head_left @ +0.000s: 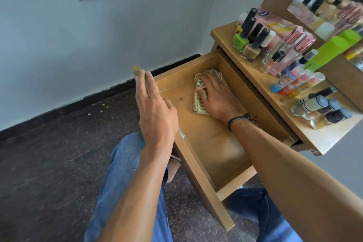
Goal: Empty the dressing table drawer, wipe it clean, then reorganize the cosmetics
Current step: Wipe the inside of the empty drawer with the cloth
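Two straight-fingered hands: the right hand (216,96) presses the cloth (198,103) flat beneath it, the left hand (155,112) rests along the drawer (198,179) front.

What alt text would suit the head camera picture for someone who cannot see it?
A person's right hand presses a striped cloth onto the floor of an open wooden drawer, while the left hand rests on the drawer's front edge. Nail polish bottles and other cosmetics stand on the dressing table top beside it.

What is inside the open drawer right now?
Only a striped cloth, pressed flat on the drawer floor by the right hand. Nothing else shows. The floor beneath the cloth, hand and forearm is covered.
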